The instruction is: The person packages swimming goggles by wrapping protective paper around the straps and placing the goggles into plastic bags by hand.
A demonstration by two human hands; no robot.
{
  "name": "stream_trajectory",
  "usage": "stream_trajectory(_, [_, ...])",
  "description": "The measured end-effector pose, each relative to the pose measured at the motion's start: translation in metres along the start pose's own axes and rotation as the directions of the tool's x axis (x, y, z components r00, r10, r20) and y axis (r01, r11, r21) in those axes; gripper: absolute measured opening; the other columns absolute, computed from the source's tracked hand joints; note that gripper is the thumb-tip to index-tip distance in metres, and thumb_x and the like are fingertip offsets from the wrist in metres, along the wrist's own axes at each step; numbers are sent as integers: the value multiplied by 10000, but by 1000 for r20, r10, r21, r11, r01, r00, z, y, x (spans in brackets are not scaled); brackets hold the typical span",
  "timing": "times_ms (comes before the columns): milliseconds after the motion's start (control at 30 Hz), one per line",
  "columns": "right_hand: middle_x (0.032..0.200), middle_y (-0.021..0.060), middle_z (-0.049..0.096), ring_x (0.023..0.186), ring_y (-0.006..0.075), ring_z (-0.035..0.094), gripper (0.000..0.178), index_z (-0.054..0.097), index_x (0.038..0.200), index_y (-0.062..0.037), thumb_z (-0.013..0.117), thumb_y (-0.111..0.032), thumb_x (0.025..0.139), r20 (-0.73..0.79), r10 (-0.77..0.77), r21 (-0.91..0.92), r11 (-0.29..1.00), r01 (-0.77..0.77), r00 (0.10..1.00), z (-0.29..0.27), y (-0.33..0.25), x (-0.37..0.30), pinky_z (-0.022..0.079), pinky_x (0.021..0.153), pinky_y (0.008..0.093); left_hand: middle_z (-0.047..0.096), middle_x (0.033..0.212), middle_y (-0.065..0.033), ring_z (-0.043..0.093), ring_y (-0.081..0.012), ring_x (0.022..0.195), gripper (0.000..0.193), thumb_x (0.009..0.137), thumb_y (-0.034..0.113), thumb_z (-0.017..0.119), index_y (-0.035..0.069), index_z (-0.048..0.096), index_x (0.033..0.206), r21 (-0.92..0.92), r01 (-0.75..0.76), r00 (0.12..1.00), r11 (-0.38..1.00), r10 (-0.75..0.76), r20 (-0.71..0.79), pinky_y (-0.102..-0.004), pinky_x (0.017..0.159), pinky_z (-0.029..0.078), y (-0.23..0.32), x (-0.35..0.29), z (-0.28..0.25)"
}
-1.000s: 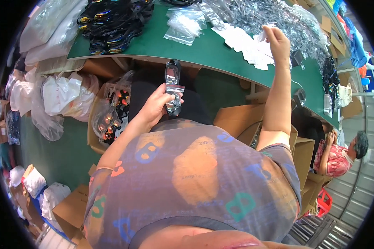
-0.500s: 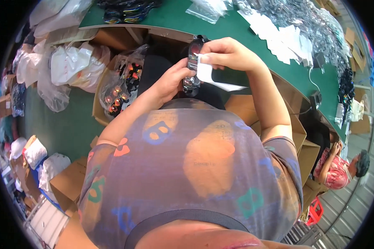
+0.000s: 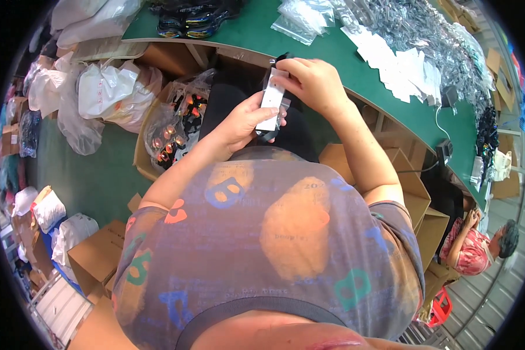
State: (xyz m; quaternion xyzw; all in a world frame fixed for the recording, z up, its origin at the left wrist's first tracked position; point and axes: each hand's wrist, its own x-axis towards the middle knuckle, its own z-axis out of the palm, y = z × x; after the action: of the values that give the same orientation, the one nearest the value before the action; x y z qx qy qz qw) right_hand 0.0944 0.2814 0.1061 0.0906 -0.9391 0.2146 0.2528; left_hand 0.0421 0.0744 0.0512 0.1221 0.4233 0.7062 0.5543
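Just off the near edge of the green table [image 3: 251, 36], in the head view, the left hand [image 3: 244, 123] is closed around what look like dark goggles [image 3: 267, 136], its thumb pinning a white slip [image 3: 269, 105] over them; the right hand [image 3: 315, 83] pinches the slip's upper end. Lining the two up seems in hand, calling for a steady hold. The slip hides most of the goggles; the right fingertips blur.

black thing [image 3: 267, 136], probably goggles, mostly hidden behind the white slip [image 3: 269, 106], dark pile [image 3: 197, 21] cut off up top, co-worker's hands [image 3: 474, 218] too tiny to make out
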Motion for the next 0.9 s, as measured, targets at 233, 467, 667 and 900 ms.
stream_trajectory(233, [1003, 57, 623, 908, 168, 617, 427, 569, 1194, -82, 549, -474, 1026, 419, 668, 899, -209, -385, 615, 55, -16, -58, 542, 776, 344, 634, 1125, -67, 659, -162, 979, 492, 1005, 162, 604, 55, 435, 1454, -290, 26, 996, 957, 2, 94, -313, 638, 571, 42, -17, 6])
stream_trajectory(467, [1103, 97, 716, 1056, 286, 674, 238, 691, 1059, -80, 704, -290, 946, 640, 432, 731, -596, -332, 636, 33, -24, -62, 547, 925, 506, 644, 1104, -79, 664, -176, 978, 426, 1002, 136, 575, 36, 472, 1402, -245, -143, 987, 959, 156, 35, -325, 621, 589, 44, -10, -12])
stream_trajectory(667, [993, 94, 671, 945, 237, 668, 323, 589, 1237, -14, 677, -131, 949, 263, 255, 956, 59, -287, 930, -44, -14, -8, 561, 850, 368, 624, 1081, -82, 643, -165, 939, 354, 990, 123, 588, 38, 508, 1324, 43, -185, 981, 982, 187, -59, -316, 613, 580, 22, -4, -23])
stream_trajectory(900, [883, 63, 634, 758, 150, 589, 289, 651, 1126, -12, 770, -100, 878, -250, 203, 310, 943, -120, 947, 18, 6, 25, 501, 697, 280, 622, 1040, -68, 641, -147, 933, 326, 1016, 165, 600, 37, 520, 1305, 6, -159, 987, 987, 159, 32, -306, 651, 572, 11, -4, 15])
